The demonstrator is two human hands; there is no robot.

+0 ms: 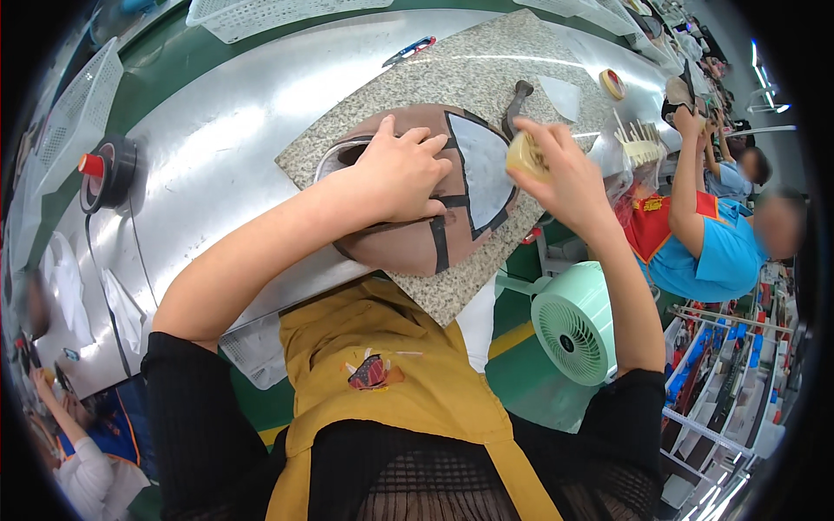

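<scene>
My left hand [401,174] presses flat on a brown leather piece [408,245] that lies on a speckled stone slab [452,78]. The piece has black tape strips and a grey panel [480,169] on its right part. My right hand [560,169] hovers just right of the piece, closed around a small pale yellow roll of tape [524,156]. A dark hammer [516,104] lies on the slab behind that hand.
The slab rests on a shiny metal bench [234,130]. A black tape roll with a red core [106,172] stands at left, white baskets [261,13] at the back, a blue-handled tool [410,50] behind the slab. A mint fan [573,326] and a person in blue [712,243] are at right.
</scene>
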